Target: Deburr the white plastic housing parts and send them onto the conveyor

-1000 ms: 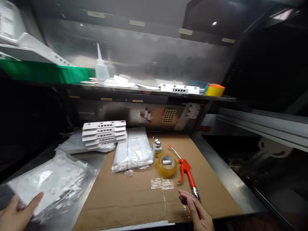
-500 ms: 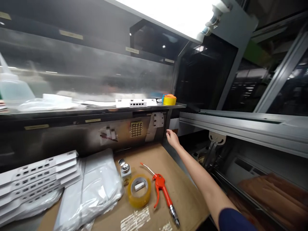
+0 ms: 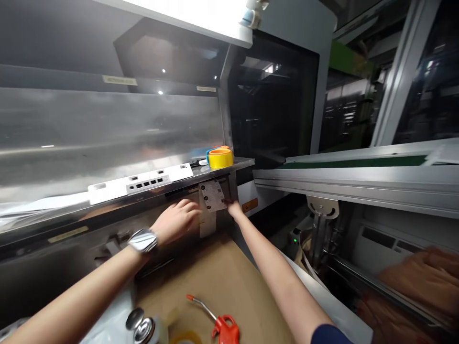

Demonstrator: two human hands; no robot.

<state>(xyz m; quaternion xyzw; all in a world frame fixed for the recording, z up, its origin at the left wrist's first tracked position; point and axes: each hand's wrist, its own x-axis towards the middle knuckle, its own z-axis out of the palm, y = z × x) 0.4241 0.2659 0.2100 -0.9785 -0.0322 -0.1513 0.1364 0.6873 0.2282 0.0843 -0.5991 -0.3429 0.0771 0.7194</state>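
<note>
A white label sheet [image 3: 213, 195] with dark round marks hangs against the metal panel beneath the shelf, and a plain paper strip [image 3: 207, 228] hangs below it. My right hand [image 3: 234, 209] is at the sheet's lower right edge, its fingertips closed on that edge. Just left of the sheet is my left hand [image 3: 178, 220], wearing a watch [image 3: 143, 240] on the wrist. Its fingers are bent and slightly blurred, and their tips are partly hidden, so I cannot tell whether they hold anything.
On the shelf lie a white slotted part [image 3: 139, 183] and a yellow tape roll [image 3: 221, 157]. A red air blow gun [image 3: 226, 328], a small metal-topped bottle [image 3: 144, 329] and a clear tape roll [image 3: 185, 337] rest on the cardboard [image 3: 215, 272]. A conveyor rail [image 3: 344, 184] runs along the right.
My left hand has come into view from the left, beside the label sheet. My right hand has reached the sheet's edge. The view has shifted right and closer to the shelf.
</note>
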